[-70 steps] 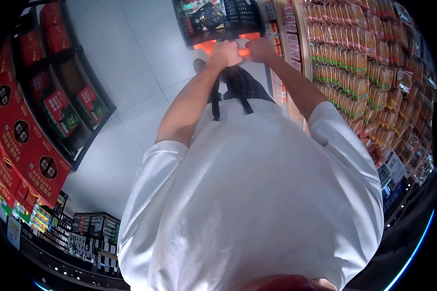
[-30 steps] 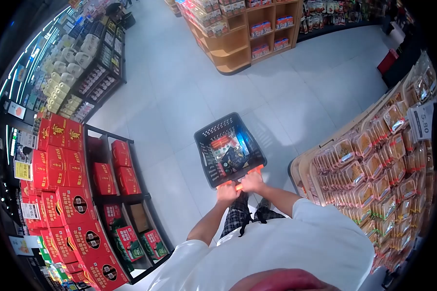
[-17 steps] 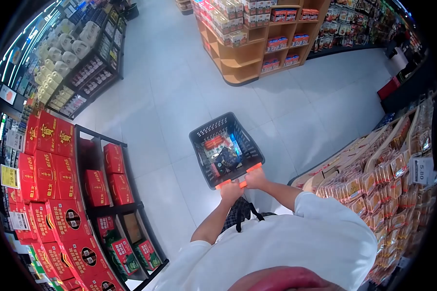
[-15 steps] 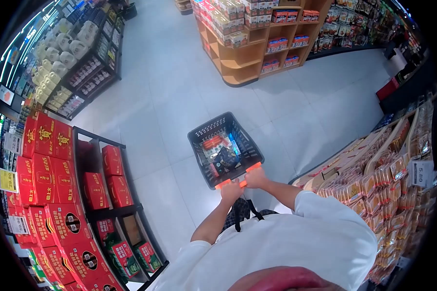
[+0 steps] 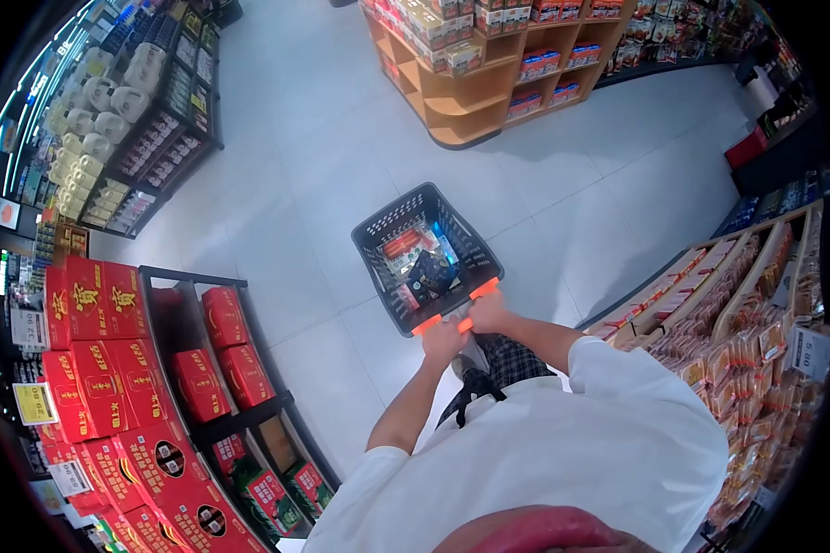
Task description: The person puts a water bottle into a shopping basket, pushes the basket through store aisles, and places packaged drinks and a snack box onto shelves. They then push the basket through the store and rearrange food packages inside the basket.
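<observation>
A black plastic shopping basket cart (image 5: 369, 281) stands in front of me on the floor, with an orange handle bar (image 5: 430, 323) on my side. My left hand (image 5: 444, 339) is wrapped round the left part of that bar. Farther right along it, my right hand (image 5: 489, 313) also grips the bar. Inside the basket lie a red-and-white package (image 5: 403, 244), a dark crumpled item (image 5: 433, 274) and a blue pack (image 5: 445, 241); I cannot make out their exact kinds.
Stacked red cartons (image 5: 111, 387) and a black shelf rack (image 5: 281, 398) stand close on the left. A display of bagged snacks (image 5: 738, 387) runs along the right. Ahead is a wooden shelf island (image 5: 461, 103); farther left is a shelf with white jugs (image 5: 129, 103). Grey tiled floor (image 5: 295, 184) lies between.
The red cartons, the rack and the jug shelf have shifted nearer and lower in view as I moved forward with the basket cart. Both hands have kept their hold on the handle.
</observation>
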Demonstrator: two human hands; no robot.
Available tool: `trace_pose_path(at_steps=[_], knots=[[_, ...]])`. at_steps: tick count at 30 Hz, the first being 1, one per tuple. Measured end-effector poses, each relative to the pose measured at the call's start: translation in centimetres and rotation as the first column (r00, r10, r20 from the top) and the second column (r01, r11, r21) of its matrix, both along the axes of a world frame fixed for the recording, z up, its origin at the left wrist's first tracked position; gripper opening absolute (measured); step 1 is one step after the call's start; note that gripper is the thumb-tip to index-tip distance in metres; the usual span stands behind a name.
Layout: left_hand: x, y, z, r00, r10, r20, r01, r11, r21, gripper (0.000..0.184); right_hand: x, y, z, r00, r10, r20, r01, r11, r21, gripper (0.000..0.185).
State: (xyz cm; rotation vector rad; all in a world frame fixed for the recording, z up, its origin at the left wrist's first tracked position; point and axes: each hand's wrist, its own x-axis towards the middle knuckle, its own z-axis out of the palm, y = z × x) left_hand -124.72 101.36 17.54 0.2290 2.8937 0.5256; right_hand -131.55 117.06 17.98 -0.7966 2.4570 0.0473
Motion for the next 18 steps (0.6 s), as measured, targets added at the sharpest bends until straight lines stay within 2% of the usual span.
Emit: trace_pose_path(at_steps=[1, 5, 7, 10, 13, 18], knots=[[-1.1, -0.4, 0.0, 0.999, -0.005, -0.047, 0.005, 1.0, 0.002, 0.035, -1.0, -0.4, 0.3, 1.0, 0.017, -0.005, -0.018, 0.999, -0.03, 0.022], [-5.6, -3.0, 0.1, 0.999, -0.036, -0.012, 0.036, 0.999, -0.016, 0.035, -5.2, -2.5, 1.7, 0.998, 0.06, 0.015, -0.058, 0.993, -0.105, 0.024], [-8.0, -4.1, 1.4, 0.996, -0.01, 0.089, 0.017, 0.997, -0.071, 0.036, -8.4, -3.5, 2.6, 0.992, 0.105, 0.074, -0.097, 0.989, -0.108, 0.028], [-11.7, -5.5, 2.9, 0.98, 0.039, 0.197, -0.01, 0.989, -0.146, 0.036, -12.2, -4.8, 3.3, 0.985, 0.133, 0.108, -0.108, 0.971, -0.213, 0.03], [-15.0, -7.7, 1.4, 0.973, -0.04, 0.226, 0.07, 0.989, -0.128, 0.036, -15.4, -5.6, 3.4, 0.982, 0.119, 0.147, -0.07, 0.95, -0.304, 0.032], [-20.5, -10.5, 1.1, 0.958, -0.024, 0.285, 0.055, 0.993, -0.101, 0.033, -20.5, -7.8, 2.5, 0.981, 0.134, 0.137, -0.073, 0.923, -0.379, 0.033]])
